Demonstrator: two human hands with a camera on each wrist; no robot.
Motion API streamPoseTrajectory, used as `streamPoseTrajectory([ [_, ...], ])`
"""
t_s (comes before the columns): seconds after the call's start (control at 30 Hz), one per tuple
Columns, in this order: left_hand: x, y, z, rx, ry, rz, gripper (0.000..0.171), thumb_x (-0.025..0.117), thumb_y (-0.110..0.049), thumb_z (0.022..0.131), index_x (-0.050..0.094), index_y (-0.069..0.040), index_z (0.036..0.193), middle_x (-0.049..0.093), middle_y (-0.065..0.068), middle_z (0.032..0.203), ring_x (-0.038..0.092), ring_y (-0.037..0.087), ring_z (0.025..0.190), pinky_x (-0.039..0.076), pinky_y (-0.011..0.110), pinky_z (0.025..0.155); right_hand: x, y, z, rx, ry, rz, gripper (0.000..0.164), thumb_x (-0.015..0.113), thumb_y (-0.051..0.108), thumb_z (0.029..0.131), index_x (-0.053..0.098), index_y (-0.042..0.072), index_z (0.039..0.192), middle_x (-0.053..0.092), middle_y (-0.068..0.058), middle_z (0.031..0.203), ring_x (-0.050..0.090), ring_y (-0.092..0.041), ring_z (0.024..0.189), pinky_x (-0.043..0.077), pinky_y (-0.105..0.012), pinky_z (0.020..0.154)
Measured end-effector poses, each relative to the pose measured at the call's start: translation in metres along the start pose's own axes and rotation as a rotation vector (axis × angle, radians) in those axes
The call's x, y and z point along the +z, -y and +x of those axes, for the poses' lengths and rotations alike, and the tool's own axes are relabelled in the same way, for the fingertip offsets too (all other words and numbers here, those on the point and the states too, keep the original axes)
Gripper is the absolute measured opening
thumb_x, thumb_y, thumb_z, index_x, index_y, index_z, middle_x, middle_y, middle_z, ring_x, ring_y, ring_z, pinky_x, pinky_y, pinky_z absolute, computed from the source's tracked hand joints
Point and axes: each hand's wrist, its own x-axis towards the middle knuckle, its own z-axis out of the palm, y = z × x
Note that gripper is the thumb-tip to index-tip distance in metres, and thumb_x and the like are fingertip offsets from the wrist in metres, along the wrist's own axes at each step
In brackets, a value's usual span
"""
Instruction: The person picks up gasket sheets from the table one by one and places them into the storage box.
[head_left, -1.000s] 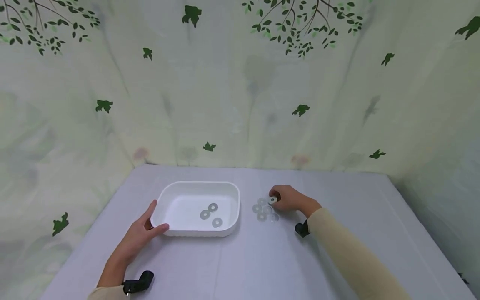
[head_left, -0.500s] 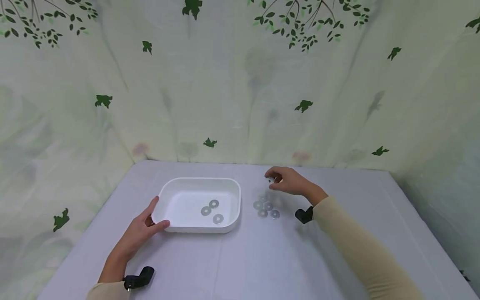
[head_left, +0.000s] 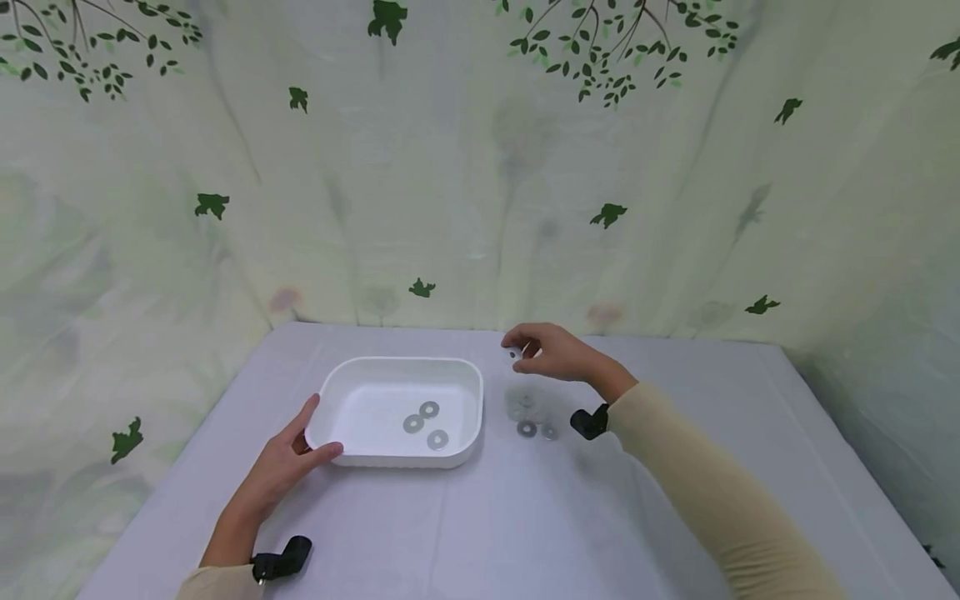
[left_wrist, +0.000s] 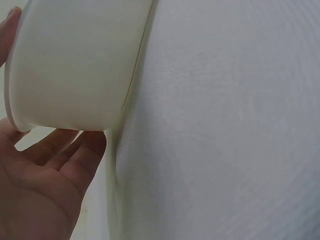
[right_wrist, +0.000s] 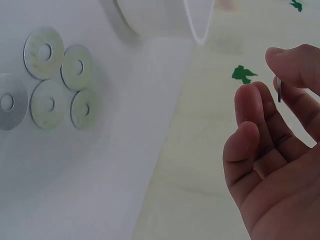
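Note:
A white oval-cornered tray (head_left: 390,460) stands on the table, with 3 flat metal washers (head_left: 414,423) lying in its right half. My left hand (head_left: 279,468) grips the tray's left end, thumb at the front corner of the rim; in the left wrist view its other fingers bend against the tray's outer wall (left_wrist: 75,65). Raised off the cloth, right of the tray's back corner, my right hand (head_left: 553,352) pinches a washer (right_wrist: 279,91) between thumb and index finger. Below it lies a cluster of several loose washers (head_left: 527,429), side by side and flat on the cloth.
A white cloth (head_left: 480,533) covers the table. Behind the table's back edge hangs a pale curtain (head_left: 465,208) printed with leaves and branches. Black wrist cameras (head_left: 282,559) are strapped to both forearms.
My right hand has lifted a washer from the cluster and carried it up and back, then left toward the tray. My left hand keeps its grip on the tray.

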Motion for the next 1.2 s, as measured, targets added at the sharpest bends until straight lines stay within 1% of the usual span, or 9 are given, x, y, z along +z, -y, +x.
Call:
streamPoseTrajectory([
  [0.17,0.0,0.0,0.001,-0.009,0.007,-0.002,0.099,0.072,-0.045,0.088,0.007,-0.026,0.161,0.044,0.025,0.151,0.049,0.011,0.108,0.04,0.011,0.081,0.012,0.01,0.009,-0.006,0.058,0.006,0.034,0.065,0.016,0.092,0.062,0.013,0.126,0.066,-0.006,0.12,0.062,-0.018,0.104,0.053,-0.032,0.09],
  [0.23,0.0,0.0,0.001,-0.006,0.008,-0.005,0.099,0.072,-0.045,0.088,0.007,-0.026,0.161,0.035,0.025,0.158,0.049,0.015,0.115,0.041,0.009,0.081,0.016,0.015,0.013,-0.013,0.059,0.014,0.036,0.065,0.016,0.091,0.062,0.011,0.127,0.066,-0.007,0.121,0.062,-0.018,0.103,0.053,-0.032,0.09],
  [0.3,-0.001,0.0,0.002,-0.007,0.009,-0.01,0.099,0.072,-0.046,0.088,0.007,-0.026,0.161,0.033,0.024,0.158,0.049,0.016,0.117,0.04,0.009,0.081,0.021,0.02,0.017,-0.021,0.047,0.027,0.036,0.066,0.015,0.091,0.062,0.01,0.127,0.066,-0.008,0.12,0.062,-0.018,0.102,0.053,-0.031,0.089],
  [0.47,0.0,0.001,0.002,-0.016,0.007,-0.012,0.099,0.072,-0.046,0.088,0.007,-0.028,0.161,0.042,0.024,0.153,0.05,0.013,0.111,0.041,0.011,0.081,0.031,0.029,0.025,-0.04,0.019,0.041,0.035,0.068,0.016,0.09,0.063,0.013,0.125,0.066,-0.004,0.114,0.062,-0.015,0.098,0.053,-0.028,0.088],
  [0.63,0.001,-0.001,0.002,-0.024,0.009,-0.02,0.099,0.072,-0.047,0.088,0.007,-0.029,0.16,0.046,0.023,0.151,0.049,0.011,0.108,0.041,0.012,0.081,0.039,0.032,0.03,-0.048,0.035,0.066,0.034,0.069,0.014,0.09,0.064,0.014,0.124,0.066,-0.008,0.117,0.061,-0.015,0.099,0.052,-0.027,0.088],
  [0.73,0.001,-0.001,0.001,-0.028,0.005,-0.018,0.099,0.072,-0.047,0.088,0.007,-0.029,0.161,0.042,0.024,0.154,0.05,0.013,0.113,0.041,0.01,0.082,0.043,0.034,0.032,-0.057,0.05,0.087,0.034,0.069,0.014,0.089,0.064,0.013,0.123,0.066,-0.011,0.119,0.061,-0.016,0.099,0.052,-0.027,0.087],
  [0.93,0.001,-0.002,0.0,-0.034,0.016,-0.044,0.099,0.071,-0.046,0.089,0.005,-0.029,0.161,0.031,0.025,0.16,0.047,0.028,0.13,0.038,0.006,0.081,0.051,0.037,0.034,-0.059,0.101,0.075,0.037,0.069,0.015,0.089,0.064,0.01,0.125,0.066,-0.012,0.123,0.06,-0.017,0.1,0.051,-0.026,0.087],
  [1.03,0.001,-0.002,0.0,-0.037,0.019,-0.046,0.1,0.071,-0.046,0.089,0.005,-0.029,0.161,0.031,0.025,0.159,0.046,0.029,0.131,0.038,0.006,0.081,0.054,0.039,0.035,-0.059,0.118,0.07,0.039,0.069,0.015,0.089,0.063,0.008,0.127,0.066,-0.011,0.124,0.06,-0.018,0.102,0.051,-0.026,0.088],
  [1.2,0.001,-0.001,0.001,-0.035,0.013,-0.028,0.099,0.071,-0.047,0.089,0.005,-0.029,0.161,0.036,0.026,0.157,0.047,0.025,0.124,0.04,0.009,0.081,0.057,0.04,0.036,-0.044,0.121,0.063,0.038,0.07,0.014,0.089,0.064,0.01,0.126,0.066,-0.005,0.121,0.06,-0.016,0.1,0.051,-0.025,0.086],
])
